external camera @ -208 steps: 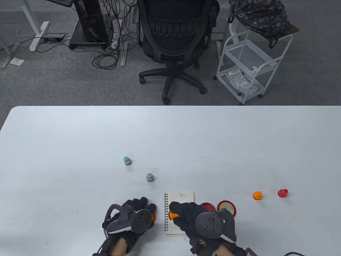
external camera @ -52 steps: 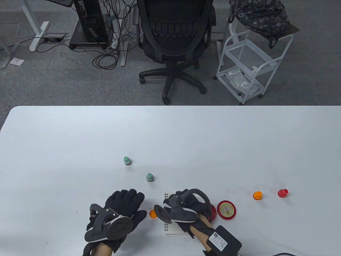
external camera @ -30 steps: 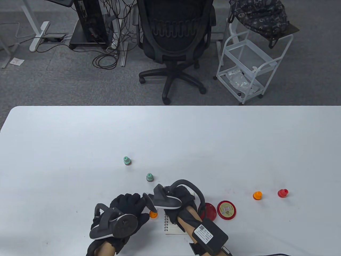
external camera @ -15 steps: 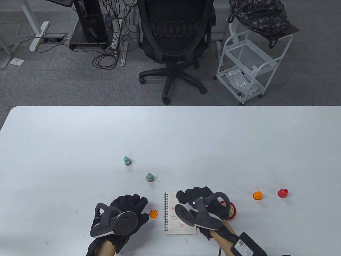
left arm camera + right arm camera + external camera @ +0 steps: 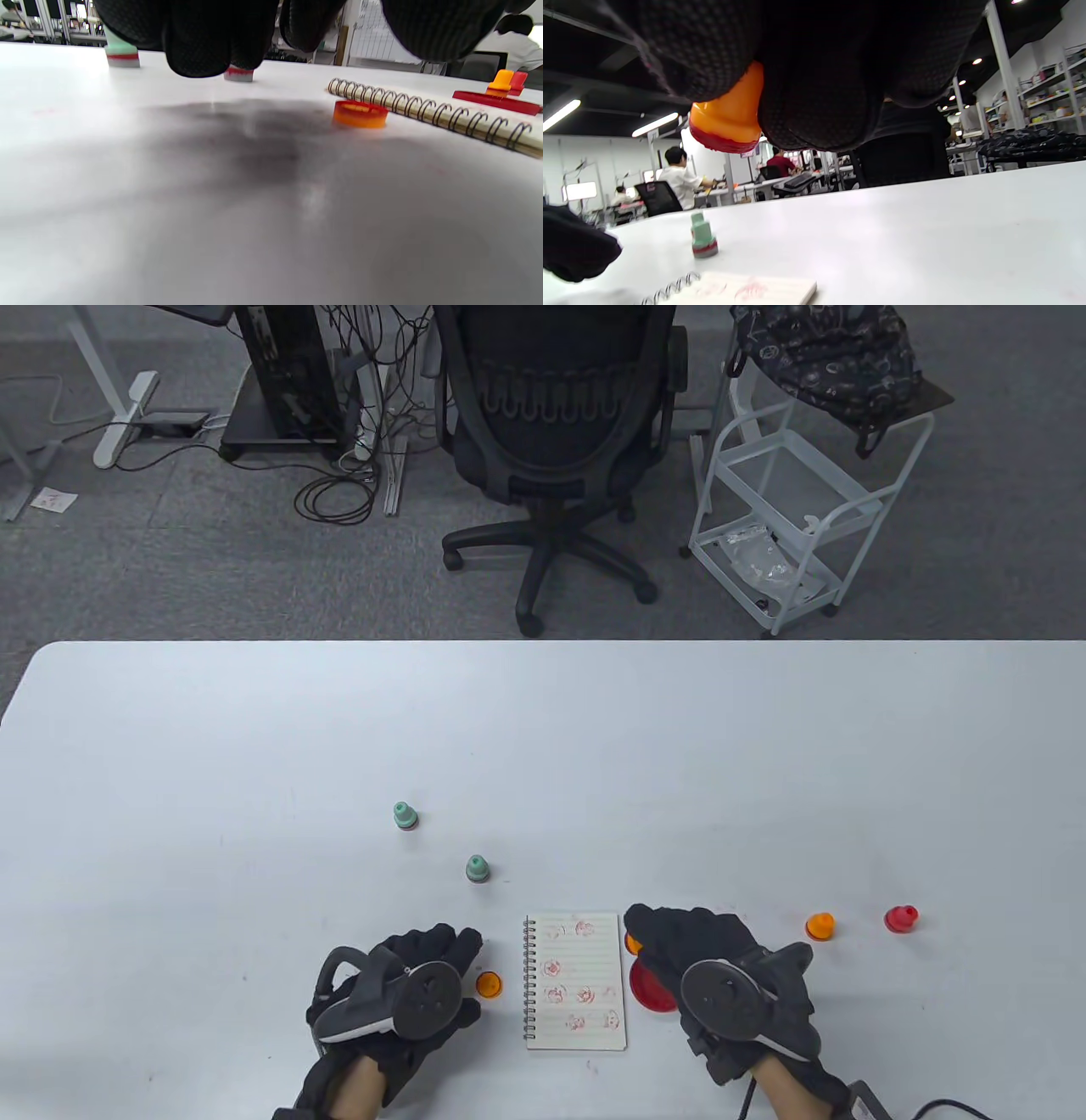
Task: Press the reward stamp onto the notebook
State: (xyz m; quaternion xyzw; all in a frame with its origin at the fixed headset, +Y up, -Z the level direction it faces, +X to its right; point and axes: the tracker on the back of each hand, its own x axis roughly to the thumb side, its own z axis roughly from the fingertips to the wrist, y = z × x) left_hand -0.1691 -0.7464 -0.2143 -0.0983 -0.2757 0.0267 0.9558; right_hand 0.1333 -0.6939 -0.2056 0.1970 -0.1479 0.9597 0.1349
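Gripping the orange stamp in its curled fingers, the right hand is hovering just right of the notebook, at its 3 o'clock, above the red ink pad; in the right wrist view the stamp's red face is hanging clear of the table. The notebook is lying flat and open near the table's near edge, spiral on its left, its page carrying several red prints (too small to read). The left hand is resting over the table at the notebook's 9 o'clock, fingers loosely bent and grasping nothing. An orange cap is sitting between that hand and the spiral. Two green stamps are standing at the notebook's 11 o'clock, and an orange one and a red one are standing well off at 2 o'clock
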